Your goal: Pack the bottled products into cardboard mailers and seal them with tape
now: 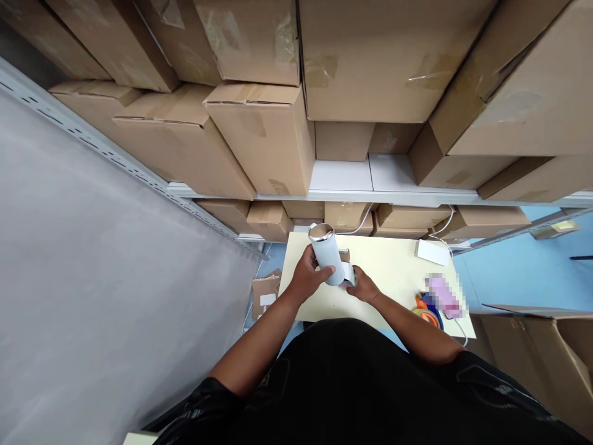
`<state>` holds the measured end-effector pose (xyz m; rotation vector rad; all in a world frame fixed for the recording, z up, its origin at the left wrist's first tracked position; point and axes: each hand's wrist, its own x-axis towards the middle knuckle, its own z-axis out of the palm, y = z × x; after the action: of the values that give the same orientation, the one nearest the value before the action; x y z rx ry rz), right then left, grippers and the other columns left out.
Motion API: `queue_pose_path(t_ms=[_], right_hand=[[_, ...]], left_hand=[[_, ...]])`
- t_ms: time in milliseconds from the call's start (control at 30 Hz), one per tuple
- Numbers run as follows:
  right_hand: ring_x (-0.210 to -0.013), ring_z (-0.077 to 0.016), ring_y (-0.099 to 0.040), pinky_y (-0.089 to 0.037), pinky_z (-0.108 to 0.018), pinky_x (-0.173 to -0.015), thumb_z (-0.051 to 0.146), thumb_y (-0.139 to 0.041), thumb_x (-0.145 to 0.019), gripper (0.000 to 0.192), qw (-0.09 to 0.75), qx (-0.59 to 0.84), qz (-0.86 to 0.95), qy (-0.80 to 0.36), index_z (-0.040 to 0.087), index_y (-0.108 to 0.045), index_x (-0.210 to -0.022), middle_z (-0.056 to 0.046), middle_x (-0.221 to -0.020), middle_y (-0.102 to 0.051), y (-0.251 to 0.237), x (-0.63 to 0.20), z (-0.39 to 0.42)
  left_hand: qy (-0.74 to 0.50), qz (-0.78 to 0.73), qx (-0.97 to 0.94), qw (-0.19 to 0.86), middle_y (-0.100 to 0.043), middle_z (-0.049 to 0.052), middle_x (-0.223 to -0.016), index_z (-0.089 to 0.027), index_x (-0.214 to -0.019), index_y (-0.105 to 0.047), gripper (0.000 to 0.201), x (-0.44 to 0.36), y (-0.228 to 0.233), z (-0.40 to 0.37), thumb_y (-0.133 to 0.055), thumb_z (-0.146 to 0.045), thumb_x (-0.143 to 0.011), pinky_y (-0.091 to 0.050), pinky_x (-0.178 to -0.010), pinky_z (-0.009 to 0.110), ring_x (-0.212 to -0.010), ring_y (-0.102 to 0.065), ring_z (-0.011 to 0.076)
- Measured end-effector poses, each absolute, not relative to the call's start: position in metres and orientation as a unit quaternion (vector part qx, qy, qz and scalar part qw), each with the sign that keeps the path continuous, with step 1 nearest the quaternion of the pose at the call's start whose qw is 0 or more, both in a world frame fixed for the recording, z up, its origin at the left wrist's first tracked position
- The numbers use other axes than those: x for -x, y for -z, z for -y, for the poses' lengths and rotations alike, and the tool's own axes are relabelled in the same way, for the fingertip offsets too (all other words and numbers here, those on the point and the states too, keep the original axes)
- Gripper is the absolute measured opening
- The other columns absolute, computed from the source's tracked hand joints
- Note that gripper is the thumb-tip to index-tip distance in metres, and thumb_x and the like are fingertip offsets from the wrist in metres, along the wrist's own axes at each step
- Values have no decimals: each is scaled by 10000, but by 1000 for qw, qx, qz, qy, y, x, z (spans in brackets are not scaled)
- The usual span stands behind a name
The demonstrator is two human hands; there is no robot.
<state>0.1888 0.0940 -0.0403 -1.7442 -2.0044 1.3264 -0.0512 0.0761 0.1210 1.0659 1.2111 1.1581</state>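
Observation:
My left hand (309,276) is wrapped round a pale, tall tumbler (328,254) with a shiny metal rim, thumb across its front. The tumbler is tilted slightly, its open mouth toward the back of the table; something brown shows inside. Close against its right side, my right hand (364,285) grips a small white box (348,273) with some green on it. Part of this box and the fingertips behind it are hidden. Both hands are above the cream table (380,262).
A white box (432,252), tape rolls (428,315) and a blurred pink item (443,295) lie on the table's right. Shelves of cardboard boxes (259,136) rise behind. A large open carton (532,358) stands right; a grey wall (102,266) is left.

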Motion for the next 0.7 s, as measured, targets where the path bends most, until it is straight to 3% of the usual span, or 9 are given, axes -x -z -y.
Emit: queue_pose_path(t_ms=[367, 500, 600, 700], right_hand=[[-1176, -346, -652, -507, -499, -1009, 300, -857, -692, 845, 154, 600, 629, -470, 235, -468, -1440, -121, -1288, -666, 57, -216, -77], [-1320, -369, -557, -476, -575, -1076, 363, -876, -680, 1020, 224, 579, 644, -447, 270, -344, -1545, -134, -1438, -555, 49, -225, -68], [-1311, -349, -546, -530, -553, -1015, 435, -836, -740, 1036, 283, 559, 656, -420, 294, -264, -1592, -147, -1492, -480, 28, -229, -61], [-1119, -296, -614, -589, -482, -870, 437, -780, -805, 911, 308, 563, 658, -394, 285, -318, -1575, -145, -1376, -525, 5, -225, -58]], left_hand=[[-427, -519, -497, 549, -679, 101, -1273, -203, -1296, -551, 673, 27, -109, -84, -867, -311, -712, -518, -1004, 401, -1151, -661, 278], [-408, -522, -514, 544, -690, 99, -1278, -210, -1329, -549, 709, 20, -102, -84, -876, -299, -706, -513, -1032, 418, -1178, -662, 285], [-401, -523, -521, 543, -701, 97, -1270, -218, -1338, -550, 726, 16, -97, -83, -885, -296, -698, -509, -1044, 425, -1181, -666, 285], [-405, -518, -522, 544, -694, 98, -1293, -221, -1336, -549, 710, 14, -91, -83, -875, -295, -710, -510, -1044, 426, -1190, -665, 282]])
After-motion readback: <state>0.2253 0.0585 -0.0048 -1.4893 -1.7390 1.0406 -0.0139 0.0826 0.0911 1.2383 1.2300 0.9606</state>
